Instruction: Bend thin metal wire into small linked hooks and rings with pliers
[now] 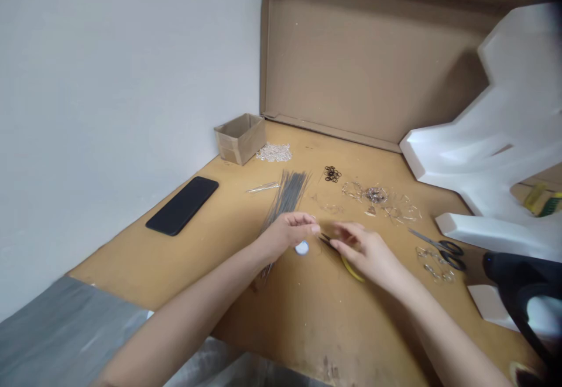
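My right hand (362,252) is closed around a pair of pliers (350,269) with yellow handles and dark jaws, which point left. At the tip of the jaws, my left hand (295,233) pinches with thumb and fingertips; what lies between them is too small and blurred to make out. A bundle of straight grey wires (290,192) runs beneath my left hand and forearm. Just below the left fingers sits a small round white-blue disc (301,248).
Behind are an open cardboard box (240,140), clear beads (276,152), black rings (332,174) and bent wire pieces (377,195). A black phone (182,206) lies left. On the right are scissors (441,248), more wire shapes (434,265) and white foam (474,235).
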Motion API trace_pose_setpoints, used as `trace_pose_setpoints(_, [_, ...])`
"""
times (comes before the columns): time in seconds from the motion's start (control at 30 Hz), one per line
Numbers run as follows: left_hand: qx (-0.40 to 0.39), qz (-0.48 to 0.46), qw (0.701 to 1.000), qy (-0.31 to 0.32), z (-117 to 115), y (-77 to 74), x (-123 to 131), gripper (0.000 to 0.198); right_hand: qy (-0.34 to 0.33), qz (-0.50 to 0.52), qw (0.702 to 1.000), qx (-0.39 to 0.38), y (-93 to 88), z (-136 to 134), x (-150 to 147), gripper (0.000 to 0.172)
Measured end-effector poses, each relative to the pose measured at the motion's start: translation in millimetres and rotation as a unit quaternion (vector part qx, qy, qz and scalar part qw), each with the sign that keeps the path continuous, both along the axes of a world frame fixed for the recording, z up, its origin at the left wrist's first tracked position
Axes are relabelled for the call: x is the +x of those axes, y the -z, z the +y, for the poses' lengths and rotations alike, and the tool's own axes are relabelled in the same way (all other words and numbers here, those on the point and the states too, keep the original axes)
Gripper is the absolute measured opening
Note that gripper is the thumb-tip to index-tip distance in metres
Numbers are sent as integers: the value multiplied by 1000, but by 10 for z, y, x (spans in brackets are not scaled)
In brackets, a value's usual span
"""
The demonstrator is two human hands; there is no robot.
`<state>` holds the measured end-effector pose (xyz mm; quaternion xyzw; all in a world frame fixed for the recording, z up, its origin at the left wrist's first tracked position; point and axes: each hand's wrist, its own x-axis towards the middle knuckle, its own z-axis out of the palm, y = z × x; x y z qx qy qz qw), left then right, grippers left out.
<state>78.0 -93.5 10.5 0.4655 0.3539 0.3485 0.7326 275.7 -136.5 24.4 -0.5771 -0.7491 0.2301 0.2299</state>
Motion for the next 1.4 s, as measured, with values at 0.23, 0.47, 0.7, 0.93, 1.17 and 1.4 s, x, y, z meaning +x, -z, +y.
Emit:
trace_pose_setpoints(0.23, [1,-93,994,-54,-3,-43,-20,30,7,-313,950,-1,254,-268,146,57])
trace_pose_setpoints(0.47, [-8,-125,992,-33,-27,-13,-5,26,2,-351,935,57,366,-246,144,53])
trace_pose_setpoints(0.7, [-38,-179,983,21,-7,32,-29,16,45,-200,978,30,342,-144,280,37])
trace_pose_setpoints(0.93, [-53,-150,986,51,12,43,-29,20,6,309,922,-235,138,-200,319,19])
trace_pose_setpoints(1.17, [49,17,999,8,-99,35,65,27,23,421,892,-161,109,-288,25,29])
trace_pose_setpoints(1.4, [68,16,997,13,-211,66,172,25,63,391,911,-119,117,-360,-211,30])
